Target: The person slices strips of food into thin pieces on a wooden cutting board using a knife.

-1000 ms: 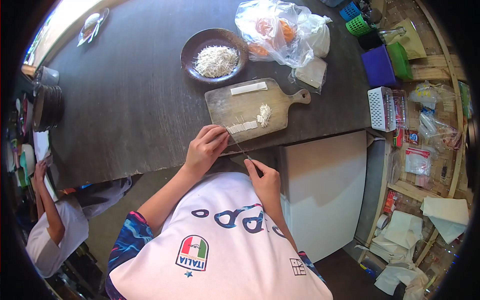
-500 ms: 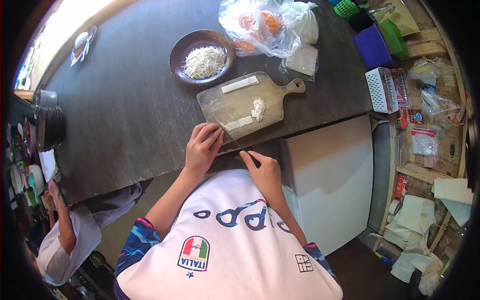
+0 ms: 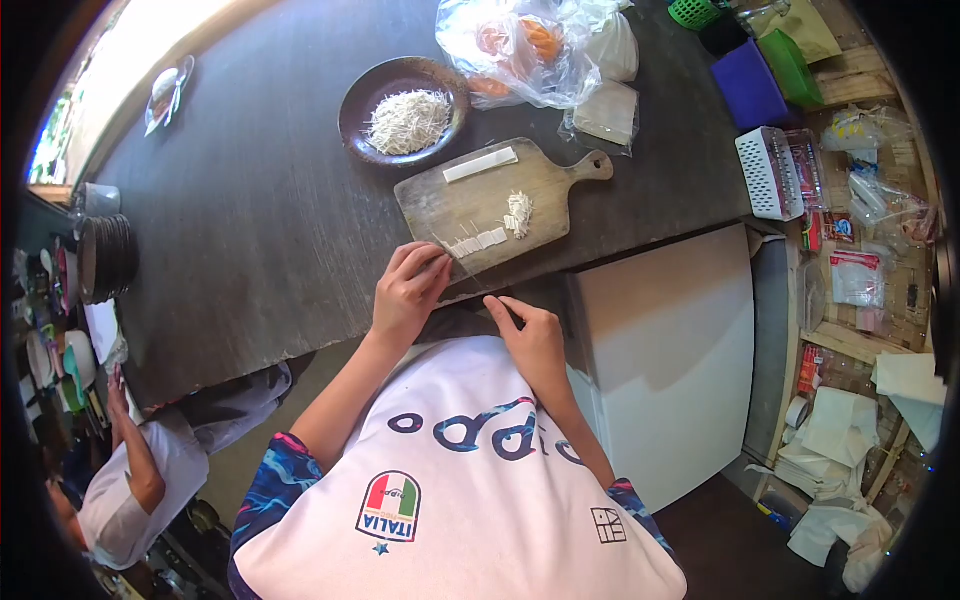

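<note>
My right hand is closed around the handle of a knife, whose thin blade points to the near left part of a wooden cutting board. At that corner, the bunched fingers of my left hand press at the end of a row of short, flat white pieces; the fingertips partly hide what they hold. Right of this row lies a small heap of thin white slivers. One long white strip rests along the board's far side.
Beyond the board stand a dark bowl of white shreds, a clear plastic bag with orange items, and a wrapped pale block. Stacked dark plates are at left. Another person is at lower left; a white cabinet stands right.
My right hand has shifted very slightly and the knife blade looks more blurred. My left hand stays at the board's corner. The other person's arm at left has moved a little.
</note>
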